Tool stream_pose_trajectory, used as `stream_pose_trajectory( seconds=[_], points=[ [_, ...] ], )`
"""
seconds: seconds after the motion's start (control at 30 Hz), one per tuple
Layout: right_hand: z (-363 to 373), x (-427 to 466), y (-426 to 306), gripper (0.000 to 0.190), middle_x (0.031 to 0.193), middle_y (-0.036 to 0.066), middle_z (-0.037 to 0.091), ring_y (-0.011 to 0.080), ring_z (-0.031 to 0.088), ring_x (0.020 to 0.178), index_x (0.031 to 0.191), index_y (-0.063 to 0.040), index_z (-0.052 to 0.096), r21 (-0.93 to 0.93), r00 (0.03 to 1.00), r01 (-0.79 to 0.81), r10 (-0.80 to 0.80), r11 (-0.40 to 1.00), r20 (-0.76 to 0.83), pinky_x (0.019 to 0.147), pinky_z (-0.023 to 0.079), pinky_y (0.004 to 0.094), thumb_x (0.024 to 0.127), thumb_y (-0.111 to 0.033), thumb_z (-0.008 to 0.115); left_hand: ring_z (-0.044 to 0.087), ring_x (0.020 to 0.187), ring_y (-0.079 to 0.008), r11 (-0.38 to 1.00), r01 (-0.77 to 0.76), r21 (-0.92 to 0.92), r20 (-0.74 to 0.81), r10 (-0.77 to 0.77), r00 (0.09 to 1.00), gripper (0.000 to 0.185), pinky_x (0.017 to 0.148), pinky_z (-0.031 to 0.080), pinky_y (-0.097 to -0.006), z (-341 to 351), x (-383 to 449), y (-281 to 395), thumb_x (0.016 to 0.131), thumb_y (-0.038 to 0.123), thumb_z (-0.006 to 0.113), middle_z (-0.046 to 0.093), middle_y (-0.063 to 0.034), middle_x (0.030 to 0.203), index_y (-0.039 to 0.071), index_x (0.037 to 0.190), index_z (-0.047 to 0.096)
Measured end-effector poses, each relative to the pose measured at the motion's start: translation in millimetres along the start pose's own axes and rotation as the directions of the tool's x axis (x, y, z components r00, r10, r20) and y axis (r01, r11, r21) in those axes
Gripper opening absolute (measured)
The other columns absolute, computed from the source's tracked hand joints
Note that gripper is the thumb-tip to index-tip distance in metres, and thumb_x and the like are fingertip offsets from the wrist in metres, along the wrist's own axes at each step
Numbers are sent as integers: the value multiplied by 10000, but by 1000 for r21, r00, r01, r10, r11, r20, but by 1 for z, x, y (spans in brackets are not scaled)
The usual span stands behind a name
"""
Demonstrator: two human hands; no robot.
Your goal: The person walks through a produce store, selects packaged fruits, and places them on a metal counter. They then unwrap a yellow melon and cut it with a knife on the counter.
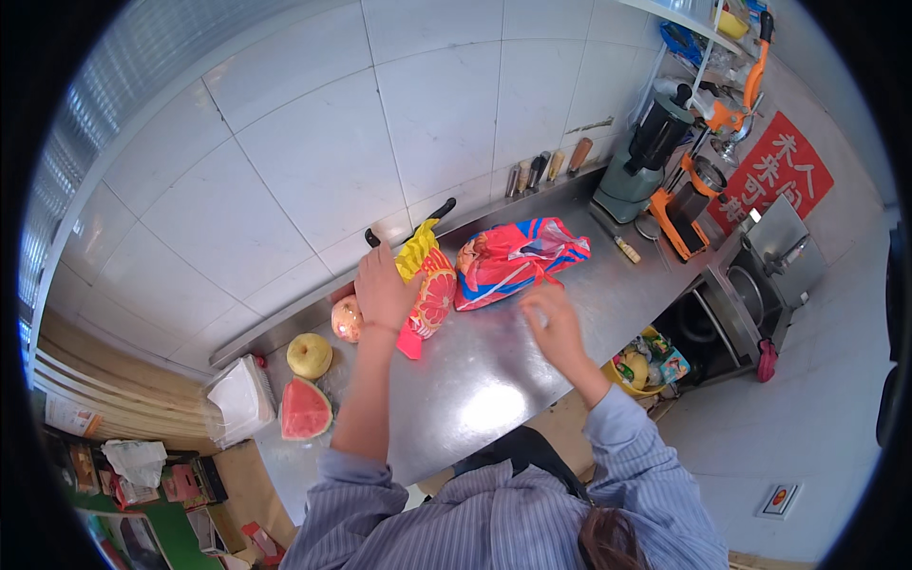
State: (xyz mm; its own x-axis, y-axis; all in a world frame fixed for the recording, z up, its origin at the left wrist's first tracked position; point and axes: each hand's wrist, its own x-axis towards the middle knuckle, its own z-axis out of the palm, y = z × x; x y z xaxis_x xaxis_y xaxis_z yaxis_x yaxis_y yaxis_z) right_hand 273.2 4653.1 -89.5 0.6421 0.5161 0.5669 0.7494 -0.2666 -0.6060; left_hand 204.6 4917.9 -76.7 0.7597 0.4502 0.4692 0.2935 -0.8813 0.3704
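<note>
My left hand (385, 288) is over the row of fruit, back of the hand up, its thumb by a yellow and red wrapper printed with grapefruit (434, 292). What lies under its palm is hidden. Beside its wrist sits a round, pinkish-yellow fruit, perhaps a pomegranate (347, 318), with a shine like film. My right hand (552, 320) hovers above the steel counter with curled fingers, its fingertips near the red handle of a red and blue plastic bag (513, 260). Whether it pinches the handle does not show. A yellow pear-like fruit (309, 355) and a watermelon wedge (306, 408) lie to the left.
Black-handled knives (443, 208) stand against the tiled wall. A juicer (638, 157) and an orange hand press (684, 214) are at the right end of the steel counter (449, 399). Clear plastic containers (242, 399) sit at the left; a yellow bin (641, 363) stands below.
</note>
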Motion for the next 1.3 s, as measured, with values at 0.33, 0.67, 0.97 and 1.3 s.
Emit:
stream_pose_trajectory(
  seconds=[0.33, 0.67, 0.97, 1.3],
  points=[
    [118, -3, 84, 682, 1533, 93, 257, 331, 538, 1159, 1430, -87, 350, 119, 808, -56, -25, 991, 589, 934, 466, 423, 775, -36, 536, 601, 689, -386, 941, 147, -305, -66, -175, 982, 290, 629, 453, -448, 54, -50, -25, 882, 254, 614, 602, -229, 742, -23, 796, 609],
    [126, 11, 146, 730, 1532, 106, 272, 327, 496, 1233, 1429, -25, 328, -273, 579, -26, 236, 962, 780, 1038, 365, 446, 718, 24, 481, 650, 838, -126, -21, 594, -804, 548, -415, 727, 284, 755, 520, -272, -30, -146, -27, 906, 189, 629, 684, -69, 978, -35, 1080, 632],
    [85, 46, 81, 539, 1423, 165, 440, 334, 488, 1241, 1335, -29, 482, 292, 433, -448, -81, 845, 898, 1041, 387, 362, 831, -175, 605, 606, 654, -222, 857, 389, -340, 507, -181, 843, 171, 609, 449, -366, -62, -132, 48, 848, 199, 661, 586, -128, 684, 29, 830, 653],
    [66, -2, 20, 211, 654, 103, 652, 188, 597, 561, 871, 23, 679, 281, 626, -300, -34, 911, 779, 557, 470, 317, 810, -176, 710, 627, 759, -303, 992, 105, -66, -232, -118, 965, 169, 663, 504, -385, -99, -131, 52, 784, 185, 700, 650, -112, 886, 59, 888, 658]
  ],
)
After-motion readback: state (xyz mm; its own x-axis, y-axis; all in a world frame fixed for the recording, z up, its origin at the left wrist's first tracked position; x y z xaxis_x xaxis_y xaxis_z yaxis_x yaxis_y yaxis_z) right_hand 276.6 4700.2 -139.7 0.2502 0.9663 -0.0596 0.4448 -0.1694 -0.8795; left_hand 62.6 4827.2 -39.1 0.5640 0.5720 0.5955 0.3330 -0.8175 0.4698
